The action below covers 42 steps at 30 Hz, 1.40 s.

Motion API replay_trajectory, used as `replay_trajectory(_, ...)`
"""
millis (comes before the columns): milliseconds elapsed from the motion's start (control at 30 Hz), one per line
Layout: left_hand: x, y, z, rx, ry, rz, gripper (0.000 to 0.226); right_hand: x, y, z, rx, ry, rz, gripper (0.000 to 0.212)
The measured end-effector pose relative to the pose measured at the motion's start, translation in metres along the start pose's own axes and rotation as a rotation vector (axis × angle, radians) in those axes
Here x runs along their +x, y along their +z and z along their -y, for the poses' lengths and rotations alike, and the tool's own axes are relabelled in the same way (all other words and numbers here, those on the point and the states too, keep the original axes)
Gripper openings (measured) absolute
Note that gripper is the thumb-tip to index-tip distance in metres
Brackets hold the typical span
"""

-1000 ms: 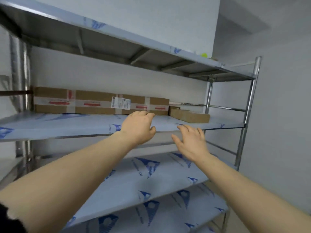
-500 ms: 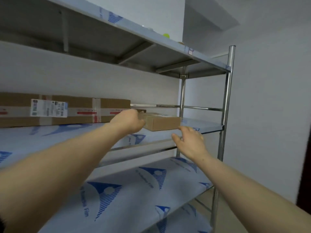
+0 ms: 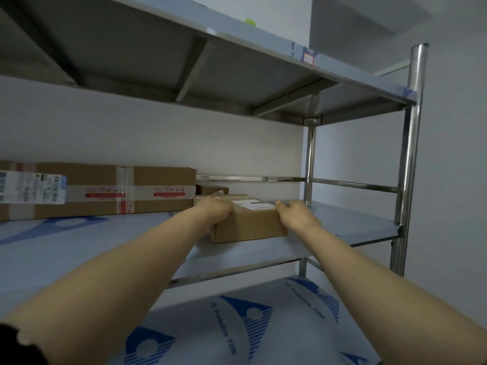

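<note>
A small cardboard box (image 3: 247, 225) with a white label on top lies on the middle shelf (image 3: 350, 222) of a steel rack. My left hand (image 3: 216, 210) grips its left end, fingers curled over the top edge. At the box's right end my right hand (image 3: 299, 216) holds the corner, fingers on the top and side. Both forearms reach up from below.
A long taped cardboard box (image 3: 105, 191) lies along the wall at the left, with another small box (image 3: 212, 189) behind the held one. A shelf (image 3: 237, 83) hangs close overhead, a lower shelf (image 3: 263, 325) sits beneath, and steel posts (image 3: 411, 159) stand at the right.
Both hands have reached forward and closed on the ends of the small box; before, the left one was just touching it and the right one hovered below the shelf edge. The view moved closer.
</note>
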State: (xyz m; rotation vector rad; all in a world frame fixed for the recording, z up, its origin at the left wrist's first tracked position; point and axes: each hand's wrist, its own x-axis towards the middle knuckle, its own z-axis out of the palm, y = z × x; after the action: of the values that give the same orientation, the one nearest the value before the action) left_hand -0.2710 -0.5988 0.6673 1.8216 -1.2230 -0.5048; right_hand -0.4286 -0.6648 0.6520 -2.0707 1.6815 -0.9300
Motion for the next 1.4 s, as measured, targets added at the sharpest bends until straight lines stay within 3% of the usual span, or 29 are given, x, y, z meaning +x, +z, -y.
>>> replay_trajectory(167, -0.005, 0.021, -0.002, -0.246, -0.132, -0.112, 0.036, 0.029, 0.004, -0.027, 0.273, -0.063, -0.016, 0.043)
replay_trajectory(300, -0.032, 0.036, -0.007, -0.336, -0.216, -0.220, 0.037, 0.024, -0.003, -0.047, 0.607, -0.045, 0.110, 0.049)
replay_trajectory(500, -0.095, 0.029, -0.001, -0.424, -0.219, -0.470, 0.030, -0.031, -0.004, -0.047, 0.884, -0.052, 0.274, 0.012)
replay_trajectory(733, -0.195, -0.019, 0.038, -0.593, -0.133, -0.638, 0.035, -0.131, 0.019, -0.013, 1.132, -0.170, 0.368, 0.013)
replay_trajectory(867, -0.265, -0.058, 0.074, -0.584, -0.177, -0.755, 0.036, -0.202, 0.046, 0.020, 1.227, -0.244, 0.474, 0.013)
replay_trajectory(1033, -0.375, -0.123, 0.126, -0.539, -0.249, -0.995, 0.021, -0.315, 0.089, 0.078, 1.250, -0.328, 0.660, 0.019)
replay_trajectory(1400, -0.646, -0.219, 0.262, -0.611, -0.456, -1.401, 0.029, -0.603, 0.186, 0.182, 1.113, -0.266, 1.208, 0.019)
